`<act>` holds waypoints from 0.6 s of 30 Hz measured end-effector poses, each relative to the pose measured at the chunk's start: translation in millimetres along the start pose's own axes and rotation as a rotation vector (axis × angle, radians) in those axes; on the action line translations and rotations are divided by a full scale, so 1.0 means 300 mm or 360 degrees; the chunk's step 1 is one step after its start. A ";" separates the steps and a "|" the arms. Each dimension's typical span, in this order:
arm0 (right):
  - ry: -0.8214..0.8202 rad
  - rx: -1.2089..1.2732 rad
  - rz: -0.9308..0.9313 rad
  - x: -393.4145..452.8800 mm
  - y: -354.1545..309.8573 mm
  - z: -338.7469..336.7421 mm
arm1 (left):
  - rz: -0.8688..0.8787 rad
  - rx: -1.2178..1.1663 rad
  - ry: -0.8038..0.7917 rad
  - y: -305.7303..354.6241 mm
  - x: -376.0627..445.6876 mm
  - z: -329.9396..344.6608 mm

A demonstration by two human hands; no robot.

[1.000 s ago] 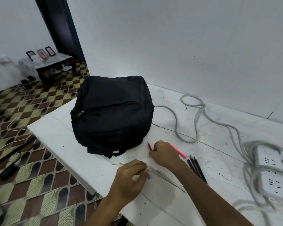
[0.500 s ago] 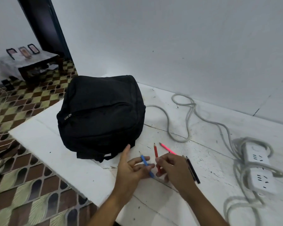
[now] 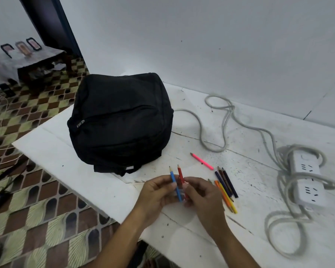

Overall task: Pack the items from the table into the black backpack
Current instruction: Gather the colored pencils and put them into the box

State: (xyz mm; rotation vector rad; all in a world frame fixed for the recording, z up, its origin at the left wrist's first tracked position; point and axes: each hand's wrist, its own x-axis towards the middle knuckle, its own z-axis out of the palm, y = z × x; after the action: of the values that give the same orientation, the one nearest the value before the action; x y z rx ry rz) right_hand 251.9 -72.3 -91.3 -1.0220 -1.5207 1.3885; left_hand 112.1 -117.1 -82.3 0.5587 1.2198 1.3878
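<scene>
The black backpack (image 3: 120,124) lies zipped on the white table (image 3: 56,151). In front of it, my left hand (image 3: 157,194) pinches a blue pencil (image 3: 173,177) and my right hand (image 3: 203,196) holds a red pencil (image 3: 180,174), both lifted with tips pointing away from me. A pink pencil (image 3: 202,161) lies alone on the table to the right. Beside my right hand lies a bunch of several coloured pencils (image 3: 225,187), dark ones and orange and yellow ones.
A grey cable (image 3: 226,120) loops across the table toward two white power strips (image 3: 306,182) at the right. The wall stands behind the table. At the left, the table edge drops to a patterned floor with a small dark side table (image 3: 31,60).
Both hands have lifted off the table with the blue and red pencils held side by side. The bunch of coloured pencils by my right hand has come into view.
</scene>
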 end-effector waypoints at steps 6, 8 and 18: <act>0.0030 -0.0186 -0.0234 -0.023 0.074 0.017 | 0.0150 0.0086 0.0003 -0.029 -0.004 -0.011; 0.0017 -0.0193 -0.0264 -0.022 0.077 0.014 | 0.0184 0.0095 -0.0006 -0.034 -0.005 -0.010; 0.0023 -0.0179 -0.0330 -0.025 0.075 0.016 | 0.0211 0.0160 -0.0007 -0.036 -0.010 -0.002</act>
State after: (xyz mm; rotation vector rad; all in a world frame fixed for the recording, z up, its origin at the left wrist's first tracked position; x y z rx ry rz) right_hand 250.8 -79.4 -114.2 -0.9103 -1.6587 1.1602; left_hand 117.0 -122.1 -91.2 0.7236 1.2729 1.4403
